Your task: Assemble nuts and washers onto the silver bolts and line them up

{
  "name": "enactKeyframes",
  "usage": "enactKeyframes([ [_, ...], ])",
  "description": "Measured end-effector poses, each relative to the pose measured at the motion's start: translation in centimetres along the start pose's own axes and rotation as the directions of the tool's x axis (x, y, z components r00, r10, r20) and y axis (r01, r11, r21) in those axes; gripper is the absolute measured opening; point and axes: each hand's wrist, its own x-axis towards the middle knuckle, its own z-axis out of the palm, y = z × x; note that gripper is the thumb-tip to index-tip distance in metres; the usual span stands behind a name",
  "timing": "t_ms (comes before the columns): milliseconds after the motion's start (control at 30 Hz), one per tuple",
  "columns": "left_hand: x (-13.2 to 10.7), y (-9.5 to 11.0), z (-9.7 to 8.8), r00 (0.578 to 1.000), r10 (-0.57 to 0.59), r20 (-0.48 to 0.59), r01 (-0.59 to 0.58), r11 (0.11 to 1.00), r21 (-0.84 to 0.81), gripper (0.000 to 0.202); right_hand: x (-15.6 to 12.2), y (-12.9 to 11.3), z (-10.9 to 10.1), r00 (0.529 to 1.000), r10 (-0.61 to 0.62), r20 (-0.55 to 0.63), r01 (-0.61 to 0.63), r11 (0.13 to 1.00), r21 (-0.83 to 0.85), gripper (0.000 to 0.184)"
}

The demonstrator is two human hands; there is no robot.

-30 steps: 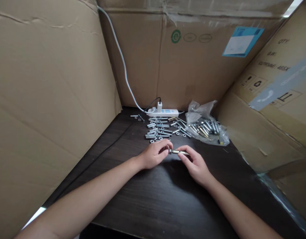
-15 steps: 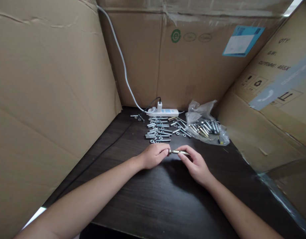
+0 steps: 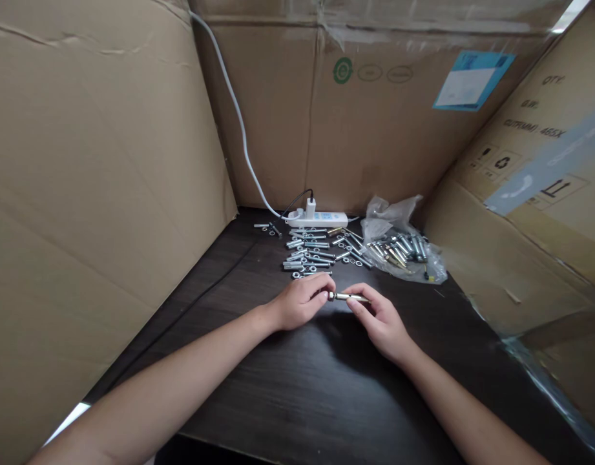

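Observation:
Between my two hands a brass-coloured expansion bolt [image 3: 344, 296] is held level above the dark table [image 3: 297, 394]. My right hand [image 3: 378, 318] pinches its sleeve between thumb and fingers, with the pointed end lying along the fingers. At the other end, a hex nut [image 3: 331, 296] sits beside a washer. My left hand [image 3: 301, 301] is closed around that nut, thumb and fingertips at its edge. Just beyond the left hand lie rows of silver bolts, sleeves, nuts [image 3: 296, 275] and washers.
A clear plastic bag [image 3: 435, 268] of more bolts lies at the back right. Behind the rows stands a white power strip [image 3: 317, 219] with a plugged-in charger. A black cable [image 3: 200, 296] crosses the table's left side. Cardboard walls [image 3: 278, 129] enclose three sides.
The fingers of my left hand have lifted and shifted slightly at the nut, leaving more of it showing. My right hand keeps its hold on the bolt in nearly the same place.

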Motion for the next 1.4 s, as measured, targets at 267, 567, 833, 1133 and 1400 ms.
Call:
enactKeyframes([
  [267,0.03,-0.25,0.1,0.994,-0.081,0.071,0.082,0.997,-0.01,0.024,0.02,-0.23,-0.04,1.0,0.002,-0.018,-0.002,1.0,-0.028,0.021],
  [567,-0.04,0.51,0.0,0.999,-0.014,-0.04,0.014,1.0,-0.014,0.017,0.04,-0.22,-0.01,1.0,0.012,-0.021,-0.012,1.0,-0.015,0.023],
  [833,0.11,-0.08,0.02,0.999,-0.037,0.023,0.038,0.998,-0.049,0.021,0.03,-0.29,0.01,1.0,0.001,-0.02,-0.002,1.0,-0.019,0.023],
  [1133,0.28,-0.03,0.33,0.995,-0.1,-0.014,0.098,0.988,-0.116,0.025,0.01,-0.37,-0.01,1.0,0.006,-0.023,-0.007,1.0,-0.021,0.024],
  [1400,0.64,0.15,0.34,0.967,-0.16,-0.2,0.1,0.954,-0.282,0.021,-0.05,-0.32,-0.03,0.999,0.004,-0.039,-0.005,0.999,-0.038,0.024],
])
